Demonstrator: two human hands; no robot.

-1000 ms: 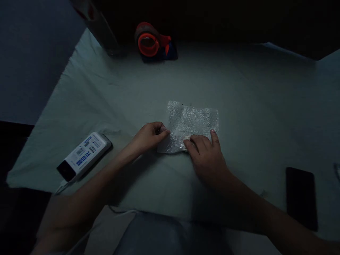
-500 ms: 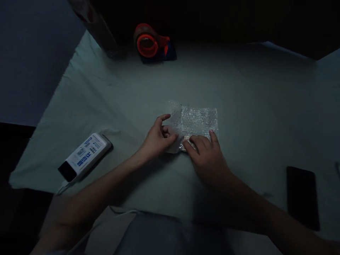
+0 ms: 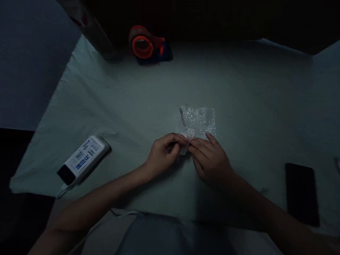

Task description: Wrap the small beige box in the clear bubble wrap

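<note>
A piece of clear bubble wrap (image 3: pixel 199 118) lies on the cloth-covered table, its left and near parts folded over and bunched under my fingers. My left hand (image 3: pixel 165 150) pinches the folded left edge between thumb and fingers. From the right, my right hand (image 3: pixel 211 156) presses its fingertips down on the near side of the wrap, fingers stretched out and touching the fold. The two hands' fingertips meet at the bunched part. Whatever may lie inside the fold is hidden by the fingers and the dim light.
At the back left stands an orange and blue tape dispenser (image 3: pixel 143 46). A white power bank (image 3: pixel 86 157) with a cable lies on the left, a dark phone (image 3: pixel 302 194) on the right. A large dark object (image 3: pixel 212 19) runs along the back edge.
My left hand has moved right and folded the wrap's left flap inward. My right hand's fingers now lie straighter against the fold. The view has shifted slightly.
</note>
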